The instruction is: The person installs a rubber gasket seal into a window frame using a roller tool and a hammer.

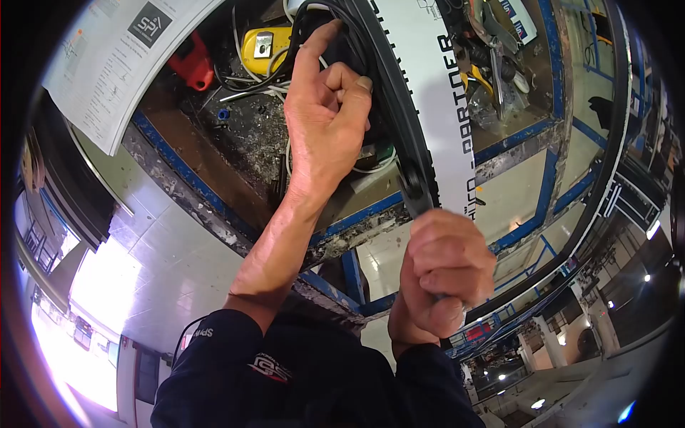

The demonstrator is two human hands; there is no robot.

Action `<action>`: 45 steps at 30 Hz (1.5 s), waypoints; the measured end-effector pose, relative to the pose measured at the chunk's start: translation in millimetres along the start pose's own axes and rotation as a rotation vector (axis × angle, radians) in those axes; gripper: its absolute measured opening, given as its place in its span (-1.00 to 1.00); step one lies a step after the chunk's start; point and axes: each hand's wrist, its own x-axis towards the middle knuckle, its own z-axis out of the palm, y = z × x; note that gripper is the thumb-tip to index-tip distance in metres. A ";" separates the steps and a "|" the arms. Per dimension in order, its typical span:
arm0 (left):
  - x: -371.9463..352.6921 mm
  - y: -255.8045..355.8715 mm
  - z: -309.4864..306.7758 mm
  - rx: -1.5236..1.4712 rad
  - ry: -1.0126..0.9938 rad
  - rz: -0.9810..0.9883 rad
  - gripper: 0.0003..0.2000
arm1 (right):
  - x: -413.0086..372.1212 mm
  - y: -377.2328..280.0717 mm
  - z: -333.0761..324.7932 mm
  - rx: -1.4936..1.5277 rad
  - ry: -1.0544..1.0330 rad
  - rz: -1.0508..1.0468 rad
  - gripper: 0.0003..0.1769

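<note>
A long black strip (391, 93) runs from the top of the view down toward me, with an oval recess near its lower end. My right hand (449, 271) is closed in a fist around its narrow grey-black end. My left hand (328, 107) lies against the strip's left side, farther up. One left finger reaches out over a bundle of black cables (321, 8), while the thumb and another finger are bent in against the strip. Exactly what the left fingertips press on is partly hidden.
A white panel lettered "PARTNER" (448, 100) lies right of the strip. Printed sheets (107, 78) hang at upper left. The worn blue-edged bench (185, 167) carries a yellow device (253, 60), a red object (193, 63), white cables and, at right, several hand tools (496, 75).
</note>
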 end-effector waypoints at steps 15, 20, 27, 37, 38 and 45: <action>-0.2 -1.0 -1.6 -0.069 -0.002 -0.059 -0.56 | -11.2 -6.0 -7.0 -0.072 0.004 0.001 -0.50; 0.4 -2.0 1.3 -0.052 0.016 -0.026 -0.62 | 3.2 1.2 1.3 -0.029 -0.024 0.015 -0.49; -0.3 -0.1 -0.6 -0.047 0.006 -0.044 -0.61 | -16.2 -3.8 -10.1 0.001 -0.015 -0.001 -0.60; -9.5 2.4 0.6 -0.072 0.066 -0.025 -0.62 | -21.7 -12.6 -17.2 -0.022 -0.044 0.034 -0.64; -15.4 4.5 0.0 0.008 0.108 0.010 -0.62 | -23.6 -12.0 -20.8 -0.021 -0.062 0.011 -0.64; -68.6 11.5 -18.6 0.092 -0.039 0.427 -0.81 | -25.6 -10.5 -28.9 -0.009 -0.139 -0.010 -0.51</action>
